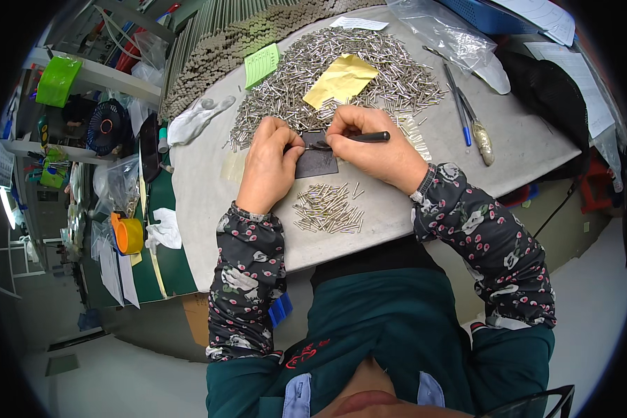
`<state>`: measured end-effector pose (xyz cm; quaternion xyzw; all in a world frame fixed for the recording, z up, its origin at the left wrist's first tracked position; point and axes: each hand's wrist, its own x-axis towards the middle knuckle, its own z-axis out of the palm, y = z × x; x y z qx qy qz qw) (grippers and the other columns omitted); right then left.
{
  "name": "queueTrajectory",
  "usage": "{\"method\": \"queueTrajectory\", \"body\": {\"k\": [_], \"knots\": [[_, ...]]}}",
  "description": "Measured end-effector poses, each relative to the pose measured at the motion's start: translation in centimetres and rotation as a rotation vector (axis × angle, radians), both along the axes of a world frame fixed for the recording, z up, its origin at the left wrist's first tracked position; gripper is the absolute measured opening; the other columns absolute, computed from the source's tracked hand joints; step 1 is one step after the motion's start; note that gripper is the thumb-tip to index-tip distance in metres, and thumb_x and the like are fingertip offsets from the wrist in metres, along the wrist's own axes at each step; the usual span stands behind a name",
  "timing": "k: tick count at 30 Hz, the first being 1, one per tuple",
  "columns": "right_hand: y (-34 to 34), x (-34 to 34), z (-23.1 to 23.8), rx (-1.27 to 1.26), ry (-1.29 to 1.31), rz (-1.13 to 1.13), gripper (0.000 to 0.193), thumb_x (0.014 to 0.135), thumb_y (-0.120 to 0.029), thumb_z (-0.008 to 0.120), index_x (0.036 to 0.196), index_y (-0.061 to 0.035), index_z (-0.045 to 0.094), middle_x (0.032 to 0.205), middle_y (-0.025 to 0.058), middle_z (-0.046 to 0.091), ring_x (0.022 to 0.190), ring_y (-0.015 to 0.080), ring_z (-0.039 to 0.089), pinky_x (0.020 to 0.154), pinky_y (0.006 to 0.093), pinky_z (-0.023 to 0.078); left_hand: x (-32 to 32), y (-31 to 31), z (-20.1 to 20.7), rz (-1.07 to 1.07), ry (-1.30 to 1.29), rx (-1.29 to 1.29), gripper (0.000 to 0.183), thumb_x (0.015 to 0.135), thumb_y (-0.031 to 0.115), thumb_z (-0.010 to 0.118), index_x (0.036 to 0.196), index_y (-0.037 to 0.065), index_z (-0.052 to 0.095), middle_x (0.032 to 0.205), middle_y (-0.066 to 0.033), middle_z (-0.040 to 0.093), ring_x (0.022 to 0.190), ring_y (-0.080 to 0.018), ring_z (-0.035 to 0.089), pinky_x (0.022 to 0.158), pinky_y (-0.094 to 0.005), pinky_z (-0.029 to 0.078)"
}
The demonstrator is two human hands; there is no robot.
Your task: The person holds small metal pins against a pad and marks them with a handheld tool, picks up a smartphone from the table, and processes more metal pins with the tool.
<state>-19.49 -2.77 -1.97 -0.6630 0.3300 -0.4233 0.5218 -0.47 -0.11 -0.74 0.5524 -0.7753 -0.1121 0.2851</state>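
Observation:
My right hand (380, 150) is closed around a slim tool with a black handle (373, 137), its tip pointing left. My left hand (266, 167) pinches something small at that tip; it looks like a metal pin, but the fingers mostly hide it. Both hands meet over a dark flat plate (317, 164) on the grey table. A small pile of metal pins (327, 209) lies between the plate and the table's near edge. Beyond my hands spreads a large heap of similar pins (292, 70), with a yellow paper (341, 80) on top.
Long metal rods (216, 42) are stacked at the far left. A white glove (198, 120) lies left of the heap. On the right are a blue pen (458, 104), a tool with a wrapped handle (482, 143) and a plastic bag (453, 35). A yellow tape roll (127, 235) is at left.

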Motion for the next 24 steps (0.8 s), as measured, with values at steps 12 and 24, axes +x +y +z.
{"method": "queueTrajectory", "body": {"k": [12, 24], "knots": [[-0.2, -0.8, -0.1, 0.046, -0.035, -0.038, 0.007, 0.079, -0.007, 0.058, 0.077, -0.0001, 0.058, 0.068, 0.0018, 0.059, 0.062, 0.0061, 0.055, 0.056, 0.0204, 0.043, -0.5, 0.4, -0.1, 0.016, 0.029, -0.017, 0.008, 0.073, 0.000, 0.063, 0.080, -0.001, 0.058, 0.087, -0.0108, 0.050, 0.086, -0.0281, 0.053, 0.075, -0.0351, 0.044], [-0.2, -0.2, -0.1, 0.055, -0.037, -0.029, 0.010, 0.077, -0.010, 0.058, 0.077, 0.0000, 0.058, 0.067, 0.0024, 0.059, 0.061, 0.0069, 0.054, 0.056, 0.0223, 0.044, 0.6, 1.5, 1.7, 0.017, 0.230, 0.195, 0.008, 0.070, 0.005, 0.067, 0.076, 0.001, 0.062, 0.084, -0.0058, 0.051, 0.077, -0.0197, 0.052, 0.069, -0.0299, 0.043]]}}
